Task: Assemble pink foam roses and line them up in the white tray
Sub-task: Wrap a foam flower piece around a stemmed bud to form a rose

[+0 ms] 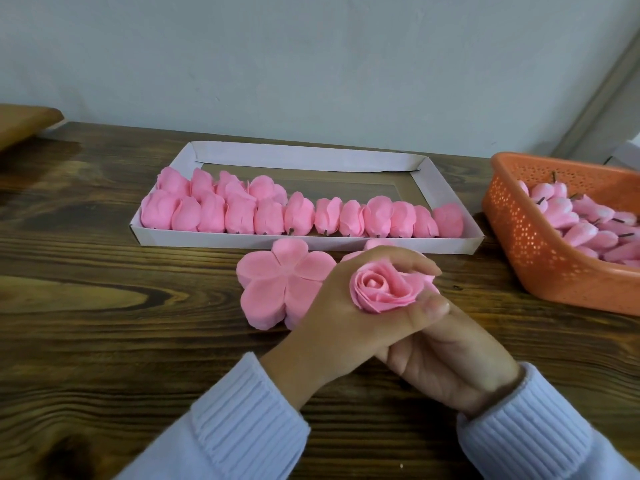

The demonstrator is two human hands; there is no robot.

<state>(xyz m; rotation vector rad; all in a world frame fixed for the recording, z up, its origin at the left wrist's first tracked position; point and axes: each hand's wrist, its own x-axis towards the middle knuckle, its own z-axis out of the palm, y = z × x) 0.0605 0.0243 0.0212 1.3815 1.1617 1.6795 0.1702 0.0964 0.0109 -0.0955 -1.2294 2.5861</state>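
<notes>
Right hand [450, 362] lies beneath left hand [329, 320], grip hidden. Left fingers wrap rose [384, 289]; white tray [304, 156] beyond it.

- White tray [304, 157], centre frame: front-row roses [298, 216] packed end to end along near wall; shorter second row at back left; bare floor behind, centre to right
- Petal stack [277, 289] just below tray's near wall, centre-left
- Left hand [332, 306] gripping held rose [384, 289], right hand [450, 368] beneath: centre, beside stack
- Orange basket [519, 244] blocks right edge
- Bare table [104, 306] left and lower frame
</notes>
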